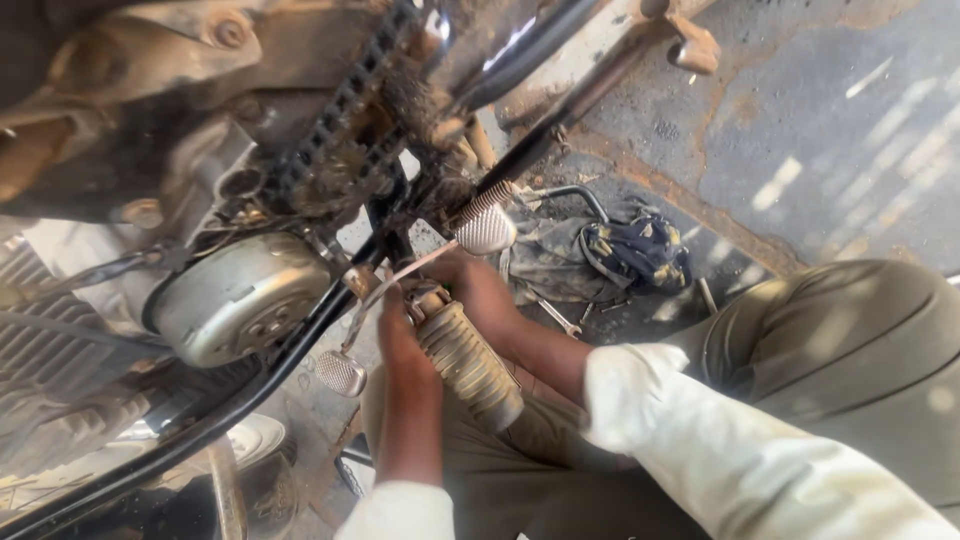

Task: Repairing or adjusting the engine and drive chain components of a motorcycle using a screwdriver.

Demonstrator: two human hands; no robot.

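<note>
— Head view: what sat between the hands?

— A ribbed footrest [468,362], rubber sleeve caked in tan dust, ridges running around it, lying tilted from the frame down toward the lap. Mounted at its upper end just below the black frame tube [300,335], near the motorcycle's lower middle.

— And the left hand [400,335]?

— Curled at the footrest's upper end, fingers wrapped toward the mount. Clenched there, though exactly what was pinched could not be told; a thin pale strip [400,275] ran up from the fingers.

— The right hand [480,290]?

— Pressed on the same joint from the other side, fingers folded over the top of the footrest's metal end. Closed around that end, knuckles up. White sleeves [720,440] on both forearms, olive trousers [850,340] beneath.

— Around them?

— Round grey engine cover [240,295] to the left, dusty and dull. Greasy drive chain [345,110] above, running up toward the top edge. Knurled silver pedal tip [487,230] just above the right hand, a second knurled pedal tip [340,372] just left of the left wrist. Dirty rag [635,250] on the concrete floor [800,130] to the right, with a wrench [558,320] lying near it beside the right forearm.
</note>
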